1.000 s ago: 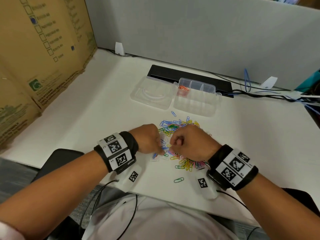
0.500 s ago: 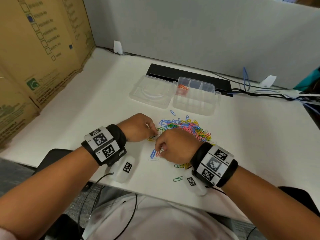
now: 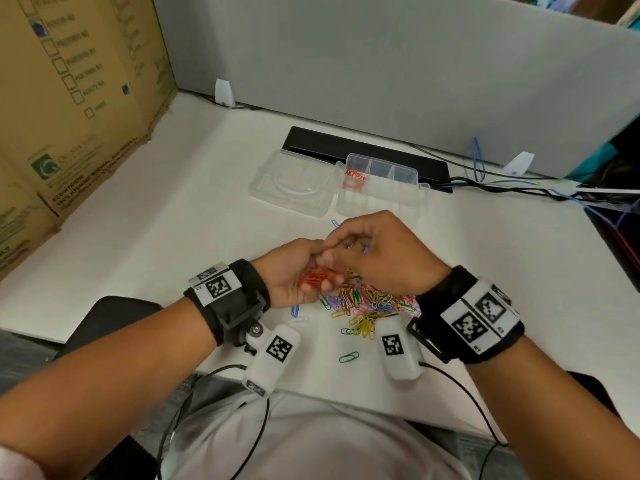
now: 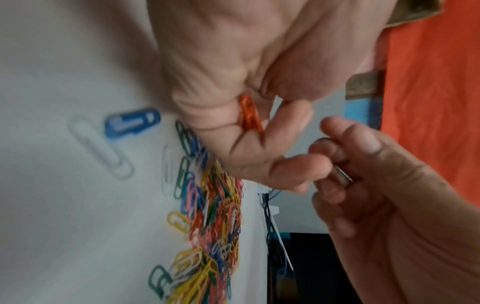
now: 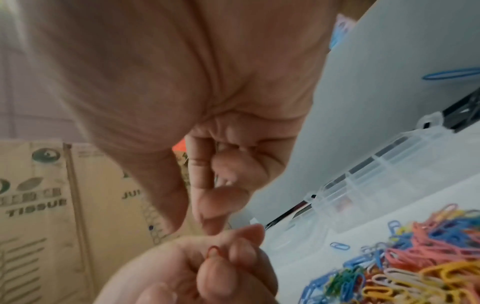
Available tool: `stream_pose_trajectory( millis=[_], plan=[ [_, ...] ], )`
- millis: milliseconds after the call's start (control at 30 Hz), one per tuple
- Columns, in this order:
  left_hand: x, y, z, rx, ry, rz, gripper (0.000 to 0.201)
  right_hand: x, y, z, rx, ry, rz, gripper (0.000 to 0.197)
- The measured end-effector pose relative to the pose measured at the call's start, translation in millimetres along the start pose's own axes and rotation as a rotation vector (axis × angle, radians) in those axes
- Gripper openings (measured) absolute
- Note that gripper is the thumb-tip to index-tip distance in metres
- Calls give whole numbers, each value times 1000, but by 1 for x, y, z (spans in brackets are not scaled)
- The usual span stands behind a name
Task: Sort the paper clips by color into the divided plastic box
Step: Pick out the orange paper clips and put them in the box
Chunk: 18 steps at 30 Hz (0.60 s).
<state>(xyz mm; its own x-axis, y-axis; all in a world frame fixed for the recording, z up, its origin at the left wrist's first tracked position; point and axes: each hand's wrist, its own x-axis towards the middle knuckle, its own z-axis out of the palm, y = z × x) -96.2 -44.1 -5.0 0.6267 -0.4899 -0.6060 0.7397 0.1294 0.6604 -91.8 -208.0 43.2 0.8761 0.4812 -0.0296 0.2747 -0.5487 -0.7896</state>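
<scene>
My white desk [image 3: 173,220] is carrying a heap of mixed paper clips [image 3: 367,303] near me. The open divided plastic box [image 3: 377,199] is sitting beyond it, touching a black strip [image 3: 346,147], with cables [image 3: 519,188] trailing right.

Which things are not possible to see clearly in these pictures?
- Count of red clips in the left hand: head view, fingers cover them.
- What the right hand pinches, if anything: all views, fingers hide it.
- Box front compartments: head view, too blurred.
</scene>
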Motion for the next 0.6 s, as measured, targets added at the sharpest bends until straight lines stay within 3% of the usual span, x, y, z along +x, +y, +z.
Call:
stream_pose_trajectory(
  millis=[100,167,267,333,467,600],
  plan=[
    [8,3,6,-3,25,10,34,-10,14,-6,17,141,10,7],
    [13,7,8,50,65,18,44,-16,24,-4,-45,94,57,10],
    [14,9,7,472,199,145,44,-21,34,6,-205,-118,137,4],
    [15,8,4,778,252,268,39,-21,38,11,-301,-207,195,11],
    [17,6,1,1013,170,263,8,-19,45,10,-382,-245,239,20],
    [17,6,5,1118,117,244,9,-18,48,6,-395,-252,256,21]
  ],
)
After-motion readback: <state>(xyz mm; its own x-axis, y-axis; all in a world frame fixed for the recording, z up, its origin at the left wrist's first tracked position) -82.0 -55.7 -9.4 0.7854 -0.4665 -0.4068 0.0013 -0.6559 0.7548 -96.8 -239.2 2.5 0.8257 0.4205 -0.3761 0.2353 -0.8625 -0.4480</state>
